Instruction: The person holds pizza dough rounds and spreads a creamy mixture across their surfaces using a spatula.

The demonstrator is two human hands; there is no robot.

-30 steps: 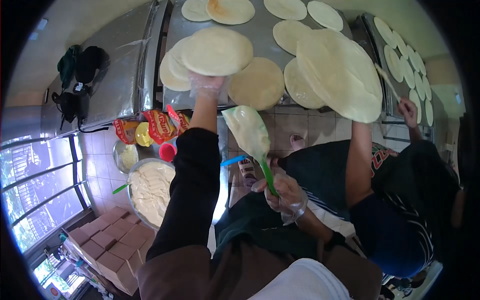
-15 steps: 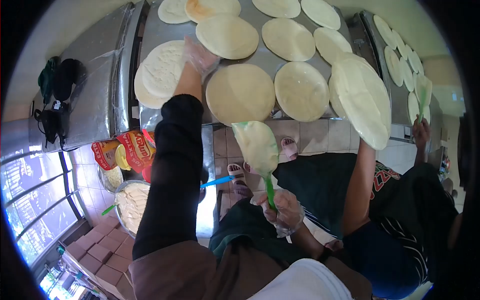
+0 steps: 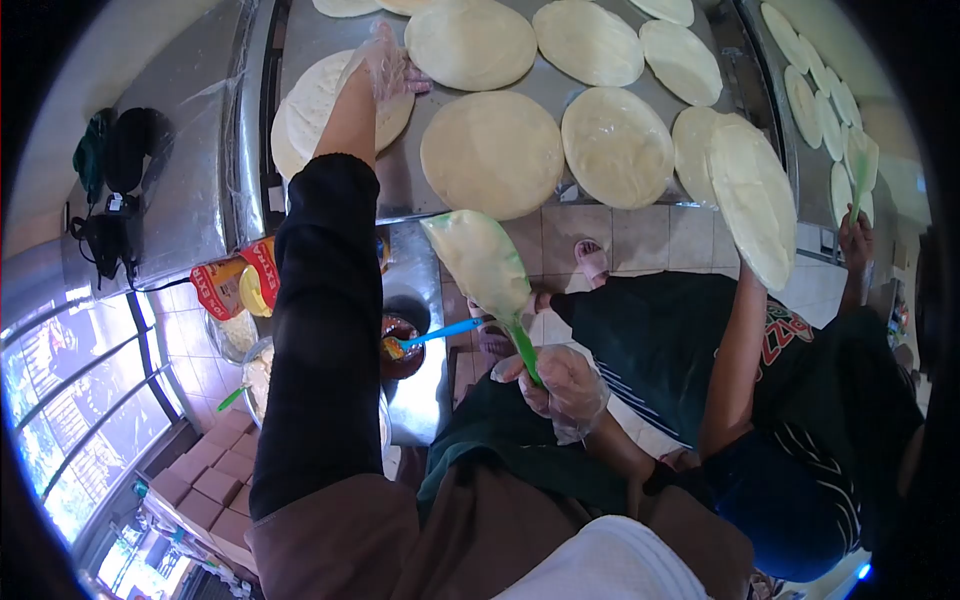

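My left hand (image 3: 388, 68), in a clear plastic glove, is over the metal table (image 3: 398, 170) with its fingers apart. It is beside a pile of flat dough rounds (image 3: 318, 115) and holds nothing. Gloved too, my right hand (image 3: 562, 388) grips a green-handled spatula (image 3: 527, 352) upright in front of the table edge. Thick cream (image 3: 478, 262) coats its blade. Near my left hand lie a dough round (image 3: 470, 42) at the upper middle and a browner one (image 3: 491, 155) nearer the front edge.
At right, a co-worker's raised arm (image 3: 735, 370) supports a cream-covered round (image 3: 752, 200); their other hand (image 3: 856, 238) holds another spatula. Lower left are a red sauce bowl (image 3: 402, 350), a cream bowl (image 3: 258, 380), packets (image 3: 217, 290) and stacked boxes (image 3: 215, 485).
The round on my left hand was set down on the table, and that hand has let go and moved left. The co-worker's coated round has shifted right and tilted. The view has shifted.
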